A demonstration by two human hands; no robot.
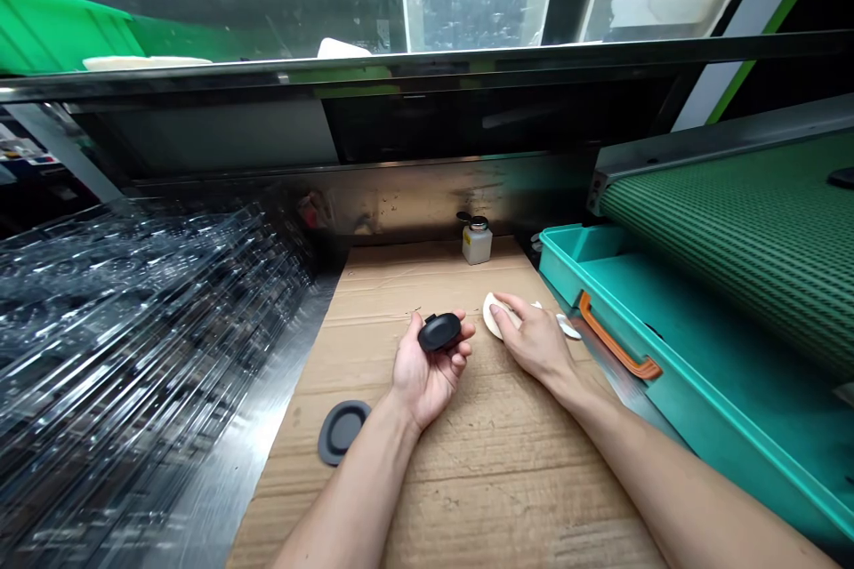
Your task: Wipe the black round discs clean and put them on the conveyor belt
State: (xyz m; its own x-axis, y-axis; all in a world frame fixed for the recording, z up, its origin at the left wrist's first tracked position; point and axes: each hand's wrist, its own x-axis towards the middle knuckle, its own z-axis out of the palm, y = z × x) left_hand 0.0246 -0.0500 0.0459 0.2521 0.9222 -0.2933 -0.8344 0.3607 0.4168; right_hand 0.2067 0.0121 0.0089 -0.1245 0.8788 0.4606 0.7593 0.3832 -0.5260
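Note:
My left hand point(431, 369), palm up, closes its fingers round a small black oval case point(440, 332) with a smooth top. A round white pad point(497, 316) is pinched in my right hand point(537, 340), just to the right of the case and apart from it. Beyond that hand another white piece point(567, 327) lies near the cardboard's right edge. A dark grey oval part with a recessed centre point(343, 432) rests on the cardboard point(480, 462), partly behind my left forearm.
A small dispenser bottle point(477, 242) with its black lid up stands at the back. Stacked clear plastic trays point(133, 356) fill the left. To the right are a teal bin point(614, 320) with an orange handle and a green conveyor belt point(734, 213). A metal ledge point(427, 62) crosses behind.

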